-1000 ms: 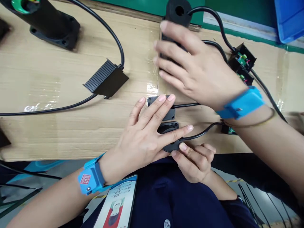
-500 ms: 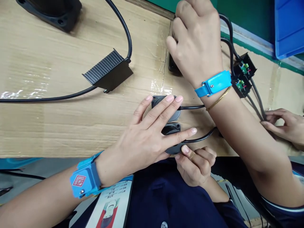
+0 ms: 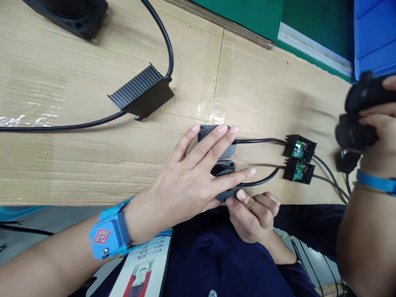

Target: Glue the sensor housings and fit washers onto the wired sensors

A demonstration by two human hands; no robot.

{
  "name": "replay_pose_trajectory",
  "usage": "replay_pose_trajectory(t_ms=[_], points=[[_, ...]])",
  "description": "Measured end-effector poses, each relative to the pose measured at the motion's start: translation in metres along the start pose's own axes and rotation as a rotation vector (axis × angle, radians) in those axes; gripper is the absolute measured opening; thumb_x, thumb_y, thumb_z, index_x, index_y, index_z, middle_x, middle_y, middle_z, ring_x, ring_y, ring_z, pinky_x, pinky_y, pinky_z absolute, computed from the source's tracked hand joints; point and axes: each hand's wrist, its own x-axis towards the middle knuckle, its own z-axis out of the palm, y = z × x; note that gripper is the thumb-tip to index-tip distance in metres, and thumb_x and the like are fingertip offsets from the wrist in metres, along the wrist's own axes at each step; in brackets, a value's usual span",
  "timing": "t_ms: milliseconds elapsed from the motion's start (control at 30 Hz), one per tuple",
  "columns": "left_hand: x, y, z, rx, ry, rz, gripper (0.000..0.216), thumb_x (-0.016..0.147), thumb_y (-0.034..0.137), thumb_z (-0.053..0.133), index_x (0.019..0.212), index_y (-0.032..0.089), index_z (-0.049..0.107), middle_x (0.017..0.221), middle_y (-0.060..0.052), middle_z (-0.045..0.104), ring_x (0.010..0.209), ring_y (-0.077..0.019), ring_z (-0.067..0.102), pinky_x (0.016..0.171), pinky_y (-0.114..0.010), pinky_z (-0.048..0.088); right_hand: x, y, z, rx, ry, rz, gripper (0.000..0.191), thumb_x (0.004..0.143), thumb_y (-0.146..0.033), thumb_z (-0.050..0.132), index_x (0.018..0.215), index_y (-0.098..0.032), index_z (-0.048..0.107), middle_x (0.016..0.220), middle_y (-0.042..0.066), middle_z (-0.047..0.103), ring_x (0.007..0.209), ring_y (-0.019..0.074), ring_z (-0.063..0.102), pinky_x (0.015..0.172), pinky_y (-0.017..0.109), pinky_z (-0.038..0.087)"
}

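Observation:
My left hand lies flat with fingers spread over two dark flanged round housings. The upper housing is partly covered by its fingertips. Its little finger crosses the lower housing, near the table's front edge. My right hand is curled, its thumb and forefinger pinched at the lower housing's near rim. A black cable runs right from each housing. These lead to an upper black box and a lower black box, both with green circuit boards showing.
A finned black box with cables lies on the cardboard-covered table. A large black flanged part stands at the far left. At right, a co-worker's hand holds black round parts. A blue bin is at the back right.
The co-worker's arm has swung right, carrying black parts off the table's middle. Both circuit-board boxes now lie lower and further left, side by side. My hands have stayed put.

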Motion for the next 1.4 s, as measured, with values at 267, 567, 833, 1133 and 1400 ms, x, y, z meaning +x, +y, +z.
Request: replay_pose_trajectory(t_ms=[267, 567, 833, 1133, 1400], points=[[0.001, 0.001, -0.001, 0.02, 0.012, -0.018, 0.065, 0.094, 0.047, 0.072, 0.153, 0.038, 0.046, 0.171, -0.007, 0.031, 0.157, -0.0374, 0.033, 0.124, -0.066, 0.029, -0.084, -0.052, 0.077, -0.17, 0.029, -0.083, 0.024, 0.103, -0.037, 0.064, 0.125, -0.027, 0.066, 0.135, 0.009, 0.063, 0.114, 0.022, 0.065, 0.096, 0.04, 0.059], [0.002, 0.0, -0.001, -0.008, 0.018, -0.011, 0.067, 0.091, 0.046, 0.075, 0.152, 0.037, 0.048, 0.172, -0.01, 0.029, 0.157, -0.0385, 0.033, 0.122, -0.068, 0.032, -0.091, -0.047, 0.102, -0.235, 0.386, -0.129, 0.029, 0.091, -0.009, 0.074, 0.114, -0.026, 0.071, 0.106, 0.003, 0.068, 0.084, 0.0164, 0.059, 0.075, 0.032, 0.051], [0.001, 0.0, 0.0, -0.006, -0.002, -0.008, 0.067, 0.095, 0.039, 0.07, 0.156, 0.035, 0.041, 0.174, -0.009, 0.022, 0.155, -0.0426, 0.034, 0.116, -0.076, 0.031, -0.08, -0.05, 0.106, -0.21, 0.452, -0.165, 0.025, 0.084, 0.002, 0.071, 0.08, -0.02, 0.06, 0.099, 0.004, 0.067, 0.078, 0.0164, 0.052, 0.063, 0.033, 0.04], [-0.001, -0.002, 0.005, 0.039, 0.038, 0.019, 0.073, 0.089, 0.052, 0.075, 0.154, 0.035, 0.044, 0.176, -0.011, 0.015, 0.157, -0.0398, 0.031, 0.123, -0.066, 0.028, -0.081, -0.049, 0.107, -0.212, 0.44, -0.15, 0.02, 0.088, -0.004, 0.069, 0.089, -0.024, 0.068, 0.095, 0.002, 0.063, 0.078, 0.0158, 0.05, 0.065, 0.032, 0.042], [-0.002, -0.002, 0.005, 0.086, 0.032, 0.024, 0.077, 0.09, 0.057, 0.073, 0.157, 0.037, 0.04, 0.177, -0.012, 0.008, 0.158, -0.0383, 0.03, 0.124, -0.064, 0.025, -0.078, -0.047, 0.11, -0.202, 0.491, -0.165, 0.02, 0.089, -0.005, 0.068, 0.082, -0.022, 0.062, 0.098, 0.003, 0.065, 0.078, 0.0155, 0.05, 0.066, 0.032, 0.041]])
